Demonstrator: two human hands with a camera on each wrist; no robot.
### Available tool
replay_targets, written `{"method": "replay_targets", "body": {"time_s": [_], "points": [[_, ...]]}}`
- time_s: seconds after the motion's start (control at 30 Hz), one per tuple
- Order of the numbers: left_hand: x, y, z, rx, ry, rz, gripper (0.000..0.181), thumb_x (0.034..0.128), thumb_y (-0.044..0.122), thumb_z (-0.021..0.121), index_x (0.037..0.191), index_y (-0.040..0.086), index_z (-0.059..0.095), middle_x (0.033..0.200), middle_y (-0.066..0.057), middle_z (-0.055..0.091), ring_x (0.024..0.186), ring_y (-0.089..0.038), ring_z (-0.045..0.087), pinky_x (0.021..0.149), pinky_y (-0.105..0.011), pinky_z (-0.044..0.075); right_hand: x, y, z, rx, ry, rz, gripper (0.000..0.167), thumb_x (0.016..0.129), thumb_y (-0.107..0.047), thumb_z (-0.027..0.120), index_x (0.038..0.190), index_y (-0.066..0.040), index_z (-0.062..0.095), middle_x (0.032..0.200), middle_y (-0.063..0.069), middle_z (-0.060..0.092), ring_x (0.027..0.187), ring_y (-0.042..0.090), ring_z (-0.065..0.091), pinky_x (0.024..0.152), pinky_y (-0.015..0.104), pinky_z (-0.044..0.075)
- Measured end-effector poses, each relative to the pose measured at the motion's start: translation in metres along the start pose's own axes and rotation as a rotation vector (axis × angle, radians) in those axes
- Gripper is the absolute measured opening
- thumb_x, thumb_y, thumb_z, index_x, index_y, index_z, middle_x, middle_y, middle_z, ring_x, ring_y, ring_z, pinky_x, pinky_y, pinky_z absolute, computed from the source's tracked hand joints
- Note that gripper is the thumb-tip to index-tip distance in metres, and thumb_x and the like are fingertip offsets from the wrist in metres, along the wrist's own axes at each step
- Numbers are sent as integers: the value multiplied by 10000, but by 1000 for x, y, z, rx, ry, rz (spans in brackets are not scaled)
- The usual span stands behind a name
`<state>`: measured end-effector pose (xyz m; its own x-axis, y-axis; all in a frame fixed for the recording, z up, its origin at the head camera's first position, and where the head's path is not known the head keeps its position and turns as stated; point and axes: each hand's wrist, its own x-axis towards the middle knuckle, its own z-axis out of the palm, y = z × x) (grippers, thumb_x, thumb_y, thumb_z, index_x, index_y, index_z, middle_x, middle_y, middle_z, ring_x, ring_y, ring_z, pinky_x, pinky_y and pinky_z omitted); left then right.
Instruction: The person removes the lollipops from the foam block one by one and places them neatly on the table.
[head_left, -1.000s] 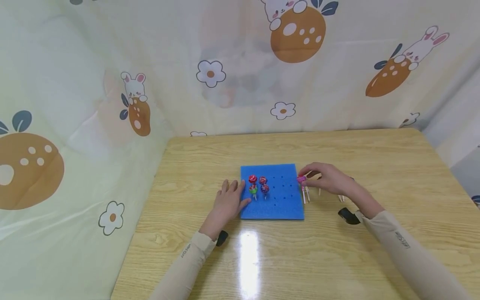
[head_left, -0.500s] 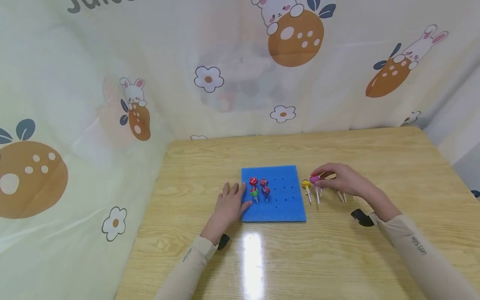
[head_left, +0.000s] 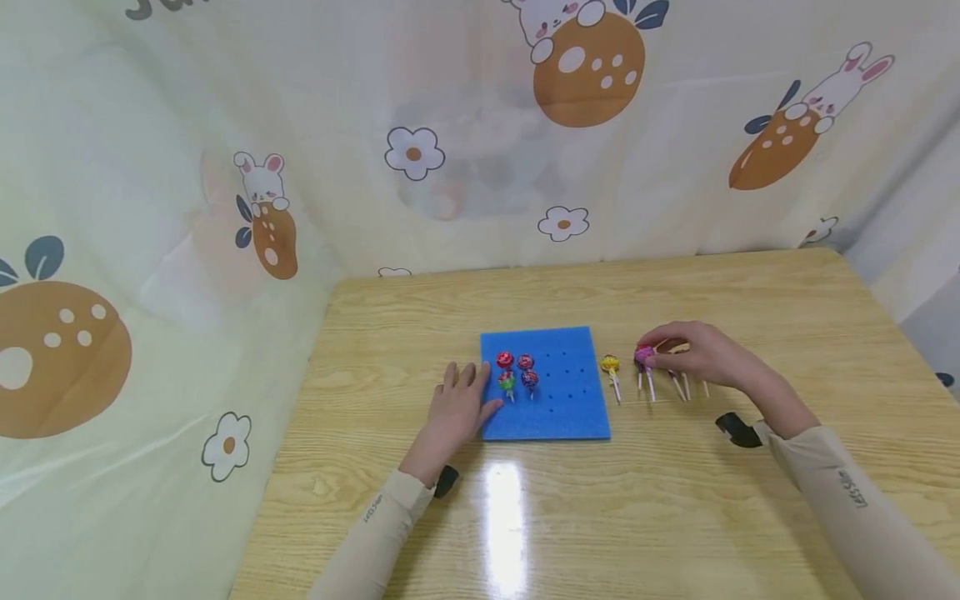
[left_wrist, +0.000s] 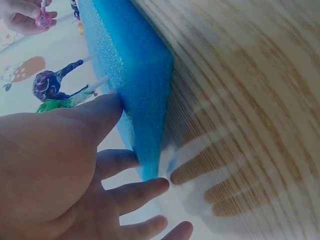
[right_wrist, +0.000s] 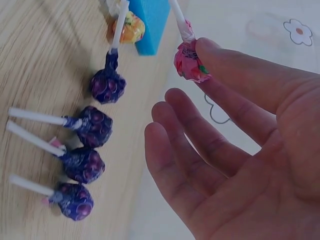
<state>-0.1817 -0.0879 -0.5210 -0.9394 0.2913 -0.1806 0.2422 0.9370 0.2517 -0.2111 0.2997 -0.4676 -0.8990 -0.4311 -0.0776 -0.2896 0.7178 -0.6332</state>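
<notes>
A blue foam board (head_left: pixel 555 425) with small holes lies on the table; four lollipops stand in its left part, among them a red one (head_left: pixel 505 359) and a green one (head_left: pixel 506 381). My left hand (head_left: pixel 454 412) rests on the board's left edge, fingers spread, thumb on the foam (left_wrist: pixel 145 65). Thumb and forefinger of my right hand (head_left: pixel 701 354) pinch a pink lollipop (head_left: pixel 644 354) by its wrapped head, stick pointing down. In the right wrist view the pink lollipop (right_wrist: pixel 191 62) is above several purple lollipops (right_wrist: pixel 95 126) lying on the table.
A yellow lollipop (head_left: pixel 610 364) lies just right of the board. More lollipop sticks (head_left: pixel 684 387) show below my right hand. The wooden table (head_left: pixel 637 500) meets a patterned curtain (head_left: pixel 480 100) at the back and left.
My right hand has moved right, away from the board, with the pink lollipop. The yellow lollipop, hidden at first, now shows beside the board. My left hand has stayed on the board.
</notes>
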Motion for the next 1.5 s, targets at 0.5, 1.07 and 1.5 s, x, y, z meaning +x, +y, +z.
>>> {"method": "replay_targets", "body": {"time_s": [0.5, 1.07, 1.5], "points": [[-2, 1, -2, -5, -22, -7, 664, 1038, 467, 495, 1587, 138, 318, 1610, -184, 345, 1519, -465, 189, 1160, -634, 316, -14, 18, -10, -39, 6, 23, 312, 975, -196, 672, 1244, -40, 686, 1194, 153, 714, 1102, 375, 663, 871, 441, 537], [1, 0, -3, 17, -2, 2, 665, 1038, 474, 485, 1587, 139, 317, 1604, -180, 357, 1515, -456, 213, 1152, -623, 339, -28, 43, -28, -36, 7, 87, 341, 981, -207, 662, 1263, -16, 679, 1226, 208, 701, 1094, 399, 666, 811, 269, 524], [0, 2, -2, 13, -4, -3, 665, 1035, 478, 490, 1587, 148, 322, 1603, -176, 362, 1514, -458, 213, 1149, -627, 339, -31, 71, -40, -57, -10, 146, 364, 993, -192, 643, 1262, 54, 646, 1222, 278, 674, 1089, 443, 654, 836, 370, 574]]}}
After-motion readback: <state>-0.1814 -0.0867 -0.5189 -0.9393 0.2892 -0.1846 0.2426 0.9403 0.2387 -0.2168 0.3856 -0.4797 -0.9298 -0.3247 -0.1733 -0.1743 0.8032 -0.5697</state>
